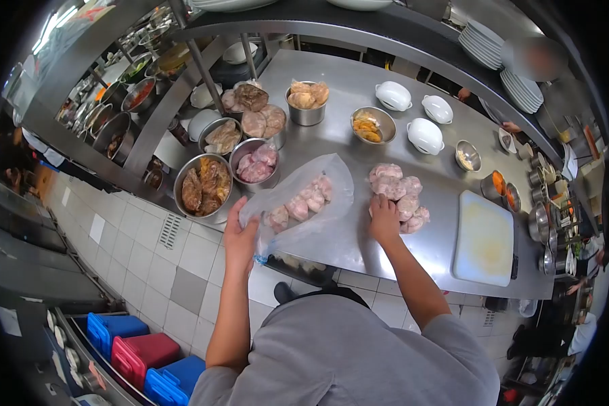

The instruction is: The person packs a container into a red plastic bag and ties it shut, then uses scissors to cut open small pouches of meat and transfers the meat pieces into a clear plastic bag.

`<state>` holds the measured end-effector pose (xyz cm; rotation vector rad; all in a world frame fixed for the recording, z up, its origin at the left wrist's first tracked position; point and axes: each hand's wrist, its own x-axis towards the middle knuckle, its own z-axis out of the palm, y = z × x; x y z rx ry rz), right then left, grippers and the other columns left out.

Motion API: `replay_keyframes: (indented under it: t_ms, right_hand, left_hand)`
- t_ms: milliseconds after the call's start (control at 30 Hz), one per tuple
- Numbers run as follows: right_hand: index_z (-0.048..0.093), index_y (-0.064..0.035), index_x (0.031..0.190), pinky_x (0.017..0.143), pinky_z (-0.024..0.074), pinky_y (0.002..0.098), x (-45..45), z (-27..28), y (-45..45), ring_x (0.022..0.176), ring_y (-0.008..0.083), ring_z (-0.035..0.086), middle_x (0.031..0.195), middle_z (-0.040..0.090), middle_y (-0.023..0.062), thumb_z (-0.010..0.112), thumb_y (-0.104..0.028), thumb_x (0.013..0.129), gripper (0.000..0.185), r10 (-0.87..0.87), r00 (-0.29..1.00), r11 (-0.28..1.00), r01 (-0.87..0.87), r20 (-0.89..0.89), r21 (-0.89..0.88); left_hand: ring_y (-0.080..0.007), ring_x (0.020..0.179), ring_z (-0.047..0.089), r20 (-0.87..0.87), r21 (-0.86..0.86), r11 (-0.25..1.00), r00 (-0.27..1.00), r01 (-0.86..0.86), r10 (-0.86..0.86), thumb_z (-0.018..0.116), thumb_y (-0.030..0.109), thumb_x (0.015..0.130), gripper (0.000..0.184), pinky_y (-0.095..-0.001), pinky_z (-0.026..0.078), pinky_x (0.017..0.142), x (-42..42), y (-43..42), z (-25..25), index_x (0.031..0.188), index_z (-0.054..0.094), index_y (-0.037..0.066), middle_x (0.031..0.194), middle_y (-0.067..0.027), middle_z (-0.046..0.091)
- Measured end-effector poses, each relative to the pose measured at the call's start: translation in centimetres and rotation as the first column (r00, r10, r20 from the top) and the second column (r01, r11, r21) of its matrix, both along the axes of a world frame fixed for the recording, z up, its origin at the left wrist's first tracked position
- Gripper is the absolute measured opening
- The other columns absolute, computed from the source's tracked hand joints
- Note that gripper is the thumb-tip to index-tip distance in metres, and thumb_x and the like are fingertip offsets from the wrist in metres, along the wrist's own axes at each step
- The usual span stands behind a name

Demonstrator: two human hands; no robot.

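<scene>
A clear plastic bag (335, 177) lies on the steel table, with several pale pink raw meat portions (298, 208) showing through it. My left hand (240, 233) grips the bag's near left edge, its thumb standing apart and its other fingers partly hidden. To the right of the bag sits a cluster of similar raw meat portions (407, 206), apparently wrapped in thin film. My right hand (386, 220) has its fingers curled over the left side of that cluster, gripping a portion there; its fingertips are partly hidden.
Metal pots of meat (203, 186) crowd the table's left end. White lidded dishes (425, 136) and a metal bowl (373, 126) stand farther back. A cutting board (484, 240) lies at right. An overhead shelf (358, 34) crosses the far side; a person (565, 338) is at right.
</scene>
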<state>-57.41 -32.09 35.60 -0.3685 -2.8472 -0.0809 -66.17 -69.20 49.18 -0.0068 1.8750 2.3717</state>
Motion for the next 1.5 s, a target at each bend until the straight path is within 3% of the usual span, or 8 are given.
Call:
replay_keyframes:
  t_ms: [533, 600, 733, 867, 1033, 1100, 1333, 1500]
  right_hand:
    - [0.049, -0.0140, 0.143, 0.097, 0.0500, 0.0484, 3.5, 1.5, -2.8, 0.114, 0.0357, 0.060, 0.130, 0.059, 0.0178, 0.079, -0.017, 0.074, 0.075, 0.146, 0.985, 0.765, -0.057, 0.087, -0.642]
    - [0.046, -0.0072, 0.144, 0.094, 0.0539, 0.0449, 3.5, 1.2, -2.5, 0.111, 0.0335, 0.064, 0.131, 0.059, 0.0179, 0.070, -0.015, 0.084, 0.065, 0.071, 0.982, -0.268, 0.186, 0.173, -0.945]
    - [0.039, -0.0041, 0.148, 0.096, 0.0555, 0.0401, 3.9, 8.8, -5.1, 0.116, 0.0284, 0.064, 0.134, 0.058, 0.0164, 0.059, -0.016, 0.094, 0.059, 0.309, 0.951, -0.760, 0.228, -0.030, -0.609]
    - [0.036, -0.0076, 0.152, 0.087, 0.0575, 0.0377, -1.9, 12.7, -12.3, 0.110, 0.0237, 0.065, 0.136, 0.056, 0.0134, 0.063, -0.020, 0.095, 0.064, 0.303, 0.947, -0.713, 0.152, -0.105, -0.684]
    - [0.037, -0.0069, 0.153, 0.097, 0.0529, 0.0377, -10.5, 9.9, -21.8, 0.119, 0.0253, 0.060, 0.140, 0.053, 0.0130, 0.063, -0.018, 0.096, 0.063, 0.358, 0.918, -0.212, 0.261, 0.174, -0.942]
    - [0.052, -0.0081, 0.139, 0.098, 0.0511, 0.0437, -12.4, 2.6, -24.6, 0.119, 0.0305, 0.059, 0.145, 0.049, 0.0132, 0.056, -0.014, 0.095, 0.045, 0.406, 0.905, 0.813, -0.422, -0.129, -0.402]
    - [0.056, -0.0138, 0.138, 0.106, 0.0452, 0.0477, -11.9, 4.6, -24.6, 0.126, 0.0376, 0.054, 0.155, 0.040, 0.0139, 0.066, -0.017, 0.086, 0.053, 0.559, 0.819, 0.805, -0.498, 0.132, -0.321]
    - [0.065, -0.0127, 0.129, 0.104, 0.0466, 0.0447, -10.1, 5.7, -19.8, 0.122, 0.0370, 0.057, 0.136, 0.059, 0.0151, 0.070, -0.014, 0.085, 0.045, 0.612, 0.764, 0.503, -0.574, -0.203, -0.646]
  left_hand:
    - [-0.0182, 0.104, 0.065, 0.281, 0.116, 0.977, 0.950, -0.177, 0.139, 0.054, 0.039, 0.106, 0.046, -0.0327, 0.053, 0.091, -0.5, 0.3, 0.4, 0.129, 0.061, 0.001, 0.119, -0.0085, 0.068]
    - [-0.0207, 0.108, 0.064, 0.362, 0.097, 0.993, 0.932, -0.074, 0.034, 0.053, 0.044, 0.105, 0.053, -0.0328, 0.051, 0.096, -1.0, -0.1, 0.5, 0.133, 0.058, 0.000, 0.120, -0.0093, 0.067]
    - [-0.0196, 0.106, 0.065, 0.334, 0.074, 0.997, 0.941, 0.026, -0.049, 0.055, 0.043, 0.104, 0.053, -0.0322, 0.051, 0.094, -0.3, -0.8, 0.6, 0.134, 0.058, -0.001, 0.120, -0.0092, 0.068]
    - [-0.0159, 0.103, 0.064, 0.234, 0.062, 0.998, 0.972, 0.021, -0.035, 0.056, 0.038, 0.105, 0.047, -0.0295, 0.051, 0.089, 0.0, 0.5, 0.1, 0.132, 0.061, 0.000, 0.118, -0.0079, 0.068]
    - [-0.0127, 0.106, 0.062, 0.037, 0.100, 0.992, 0.996, 0.076, -0.080, 0.057, 0.026, 0.105, 0.037, -0.0271, 0.049, 0.091, 0.0, 2.2, 1.4, 0.132, 0.062, 0.001, 0.119, -0.0062, 0.068]
    - [-0.0124, 0.108, 0.061, -0.052, -0.019, 1.000, 0.999, 0.004, -0.005, 0.057, 0.018, 0.105, 0.034, -0.0275, 0.049, 0.093, -0.3, 1.2, 0.5, 0.133, 0.062, 0.000, 0.120, -0.0059, 0.068]
    - [-0.0098, 0.099, 0.061, -0.057, -0.041, 0.999, 0.998, -0.028, 0.025, 0.057, 0.022, 0.105, 0.036, -0.0267, 0.050, 0.087, 0.3, 0.2, -0.7, 0.133, 0.062, 0.001, 0.115, -0.0026, 0.068]
    - [-0.0090, 0.092, 0.060, -0.102, -0.195, 0.975, 0.991, -0.106, 0.088, 0.057, 0.018, 0.104, 0.031, -0.0260, 0.049, 0.085, 0.6, -1.4, -0.5, 0.128, 0.065, 0.000, 0.104, -0.0021, 0.069]
